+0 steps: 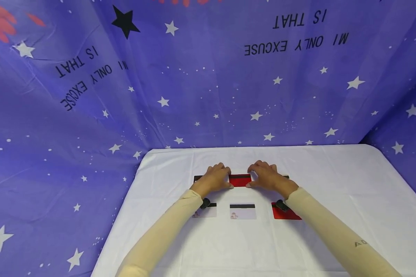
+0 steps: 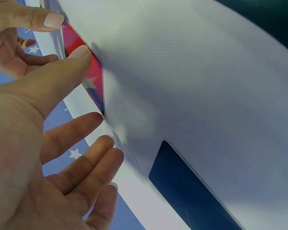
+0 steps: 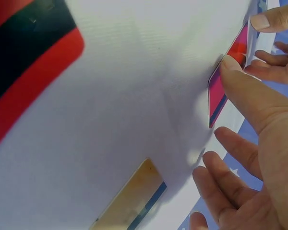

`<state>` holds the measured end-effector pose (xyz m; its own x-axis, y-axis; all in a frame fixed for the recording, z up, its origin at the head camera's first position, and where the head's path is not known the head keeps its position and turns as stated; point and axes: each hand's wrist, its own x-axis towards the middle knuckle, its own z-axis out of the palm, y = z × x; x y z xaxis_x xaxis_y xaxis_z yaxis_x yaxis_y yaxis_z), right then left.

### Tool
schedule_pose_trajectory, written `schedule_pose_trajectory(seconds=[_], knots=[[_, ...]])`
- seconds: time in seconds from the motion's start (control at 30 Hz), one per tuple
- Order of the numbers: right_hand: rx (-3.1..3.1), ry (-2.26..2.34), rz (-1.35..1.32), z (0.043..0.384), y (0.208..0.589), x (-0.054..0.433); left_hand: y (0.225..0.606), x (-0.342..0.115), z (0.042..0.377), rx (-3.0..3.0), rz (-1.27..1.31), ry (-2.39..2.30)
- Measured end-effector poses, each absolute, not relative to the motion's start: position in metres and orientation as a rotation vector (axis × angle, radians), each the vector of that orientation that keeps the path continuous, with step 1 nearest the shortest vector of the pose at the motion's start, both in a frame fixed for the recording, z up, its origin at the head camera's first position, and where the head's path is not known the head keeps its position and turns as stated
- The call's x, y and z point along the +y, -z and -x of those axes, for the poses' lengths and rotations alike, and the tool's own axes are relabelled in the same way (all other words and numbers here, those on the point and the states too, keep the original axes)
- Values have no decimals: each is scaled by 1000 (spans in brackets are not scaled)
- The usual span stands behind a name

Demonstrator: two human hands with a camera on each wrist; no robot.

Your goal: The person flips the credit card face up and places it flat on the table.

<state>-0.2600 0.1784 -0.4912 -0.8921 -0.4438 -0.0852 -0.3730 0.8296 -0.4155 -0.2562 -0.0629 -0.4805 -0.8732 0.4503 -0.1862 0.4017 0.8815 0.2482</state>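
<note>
A red card (image 1: 240, 181) with a dark stripe along its far edge lies at the middle of the far row on the white cloth. My left hand (image 1: 215, 177) holds its left end, thumb on the near edge and index fingertip by the far corner. The right hand (image 1: 265, 176) holds the other end the same way. Both wrist views show the red card (image 2: 94, 72) between thumb and index finger, the other fingers spread. Beneath the left hand is a dark blue card (image 2: 182, 187); beneath the right, a tan card (image 3: 134, 196). In the head view the hands partly cover these two.
Nearer me lie a pale card (image 1: 212, 211) partly behind the left sleeve, another pale card (image 1: 242, 212) with a black stripe, and a red card (image 1: 287, 214) partly under the right wrist camera. A purple star-patterned curtain (image 1: 208, 96) borders the white table (image 1: 346, 184).
</note>
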Motion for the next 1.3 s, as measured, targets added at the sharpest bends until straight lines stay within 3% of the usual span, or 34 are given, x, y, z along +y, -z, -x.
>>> schedule_pose_trajectory(seconds=[1.3], knots=[[2831,602,645,260,495,175,478,-56,260,2804,-690,-336]])
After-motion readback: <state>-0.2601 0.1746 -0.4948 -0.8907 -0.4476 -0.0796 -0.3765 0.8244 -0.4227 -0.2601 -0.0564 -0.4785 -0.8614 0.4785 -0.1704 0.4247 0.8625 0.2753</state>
